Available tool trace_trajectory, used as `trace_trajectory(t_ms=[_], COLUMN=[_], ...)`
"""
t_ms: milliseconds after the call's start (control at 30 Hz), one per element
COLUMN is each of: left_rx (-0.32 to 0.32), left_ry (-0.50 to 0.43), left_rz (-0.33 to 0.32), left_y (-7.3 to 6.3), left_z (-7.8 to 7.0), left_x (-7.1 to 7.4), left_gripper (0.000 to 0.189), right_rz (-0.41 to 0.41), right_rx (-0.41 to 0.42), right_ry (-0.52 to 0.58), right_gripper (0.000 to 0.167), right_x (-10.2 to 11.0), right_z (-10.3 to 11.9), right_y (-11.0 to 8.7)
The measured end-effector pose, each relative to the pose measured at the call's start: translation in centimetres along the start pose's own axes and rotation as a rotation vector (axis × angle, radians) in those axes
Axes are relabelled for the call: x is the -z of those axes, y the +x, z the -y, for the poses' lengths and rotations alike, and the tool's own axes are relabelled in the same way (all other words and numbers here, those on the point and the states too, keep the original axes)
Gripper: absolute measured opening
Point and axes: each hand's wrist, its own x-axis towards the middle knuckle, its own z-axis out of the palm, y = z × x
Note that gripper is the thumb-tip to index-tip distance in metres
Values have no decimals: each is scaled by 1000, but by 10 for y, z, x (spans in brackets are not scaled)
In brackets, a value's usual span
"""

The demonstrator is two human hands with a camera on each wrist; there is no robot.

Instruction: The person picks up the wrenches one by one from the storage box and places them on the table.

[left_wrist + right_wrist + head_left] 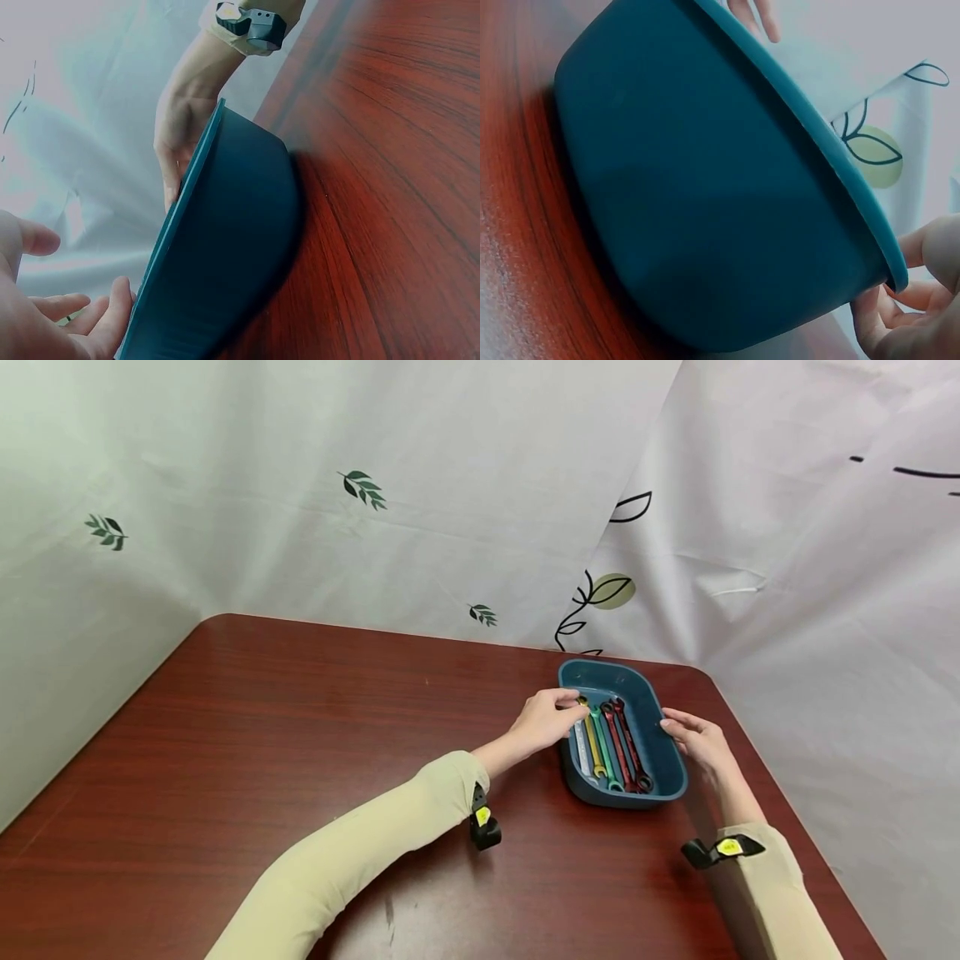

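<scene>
A blue plastic basin (pixel 678 768) stands on the table, with several combination wrenches side by side on its floor. Among these are a silver wrench (pixel 582 747), a yellow wrench (pixel 593 745), a green wrench (pixel 604 750) and a red wrench (pixel 617 745). My left hand (pixel 547 718) reaches over the left rim, its fingertips near the upper wrench ends. In the left wrist view its thumb (pixel 39 238) stands apart from the fingers. My right hand (pixel 699 743) pinches the right rim, thumb above and fingers (pixel 868 319) beneath. From the wrist views the wrenches are hidden.
The basin stands near the right end of the reddish-brown table (pixel 337 693), close to its back edge. A pale cloth (pixel 450 460) with leaf prints hangs behind and beside the table. Each wrist carries a black strap (pixel 483 828).
</scene>
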Motion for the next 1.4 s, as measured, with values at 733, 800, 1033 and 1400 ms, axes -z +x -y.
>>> trace_trajectory(t_ms=[733,800,1033,1400], left_rx=[69,73,101,112], left_ry=[27,16,3,19], left_rz=[25,31,43,41], left_y=[20,21,23,29], left_z=[-17,-17,-18,-21], left_x=[-9,-11,-17,-26], left_gripper=[43,43,42,40], right_rz=[-7,-8,4,8], right_rx=[-74,-73,-85,-87], right_ry=[99,106,175,198], right_gripper=[69,68,67,70], right_x=[-2,-2,-3,-4], right_z=[-3,-3,-2,-2], right_y=[2,2,1,2])
